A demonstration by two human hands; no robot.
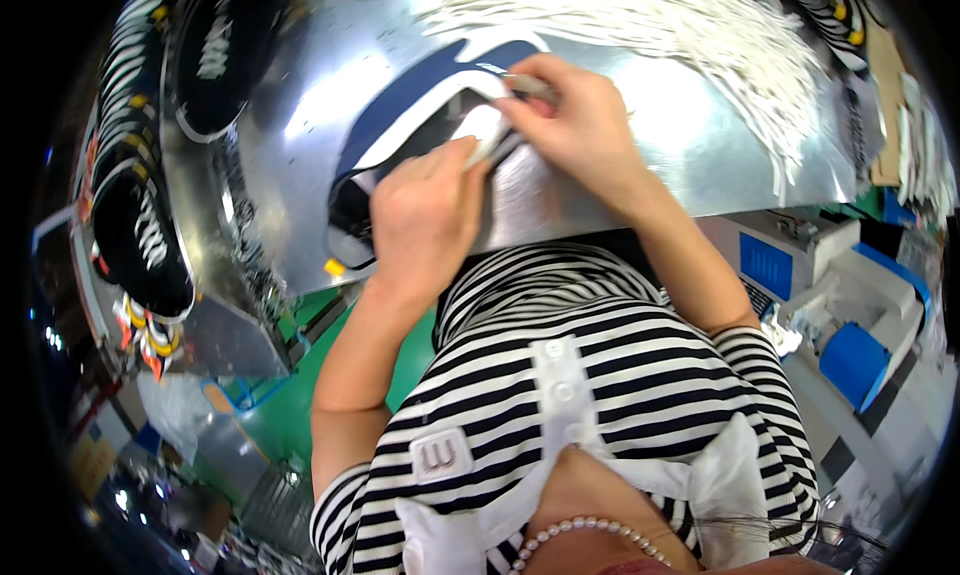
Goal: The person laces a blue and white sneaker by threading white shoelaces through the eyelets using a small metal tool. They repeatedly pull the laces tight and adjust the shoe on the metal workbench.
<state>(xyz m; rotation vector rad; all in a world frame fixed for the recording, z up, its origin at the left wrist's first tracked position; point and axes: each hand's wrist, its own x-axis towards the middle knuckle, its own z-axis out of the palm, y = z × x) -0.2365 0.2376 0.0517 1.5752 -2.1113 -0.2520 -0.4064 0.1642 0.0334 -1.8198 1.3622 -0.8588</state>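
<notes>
A navy, white and black shoe upper point(400, 105) lies slanted on the metal tabletop, its far end under my right hand. My left hand point(425, 210) is closed at its near side, thumb and fingers pressed together over a white strip point(483, 130) at the opening. My right hand point(580, 120) pinches at the upper's far right edge. A small greyish piece shows between those fingers, too blurred to name. Just beyond both hands lies a wide spread of loose white shoelaces point(640, 20).
Black shoes with white laces stand at the left, one upper point(225, 50) on the table and another point(145, 240) on a rack beside it. The metal table point(690, 190) ends close to my body. A grey and blue machine point(850, 295) stands at the right.
</notes>
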